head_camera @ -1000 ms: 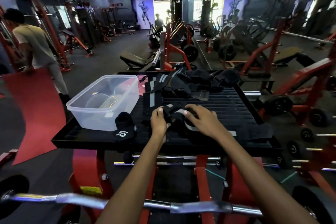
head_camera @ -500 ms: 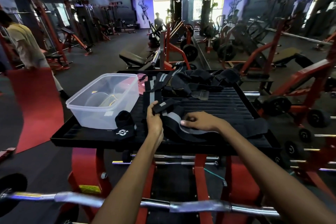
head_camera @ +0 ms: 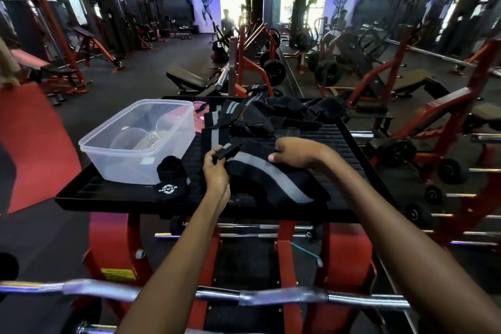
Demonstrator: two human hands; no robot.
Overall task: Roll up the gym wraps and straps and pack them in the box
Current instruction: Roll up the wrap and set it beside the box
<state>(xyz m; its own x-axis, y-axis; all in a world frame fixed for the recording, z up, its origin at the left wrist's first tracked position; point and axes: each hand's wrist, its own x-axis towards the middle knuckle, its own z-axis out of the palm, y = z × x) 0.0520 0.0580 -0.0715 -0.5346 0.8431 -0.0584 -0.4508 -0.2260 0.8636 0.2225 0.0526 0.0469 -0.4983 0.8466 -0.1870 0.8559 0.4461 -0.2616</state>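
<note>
Two bare hands work one black wrap (head_camera: 271, 179) with a grey stripe, which lies on the black ridged bench (head_camera: 352, 149) in a gym. The left hand (head_camera: 215, 171) pinches the wrap's narrow tab end, fingers and thumb curled around it and lifting it just off the bench. The right hand (head_camera: 295, 153) has its fingers curled onto the wrap's far edge, pinning it down. A second ago both hands were bunched together over a tight wad of this wrap; now they are apart and the stripe runs out in a long curve toward the near edge of the bench. The wrap looks unrolled and straightened, so rolling has likely to start afresh from the tab end.

The clear plastic box (head_camera: 113, 154) stands to the left on the bench, with no wraps visible inside. One small rolled black strap (head_camera: 170, 171) sits just beside the box. A heap of more wraps and straps (head_camera: 273, 114) waits at the far side, so most of the task seems to remain.
</note>
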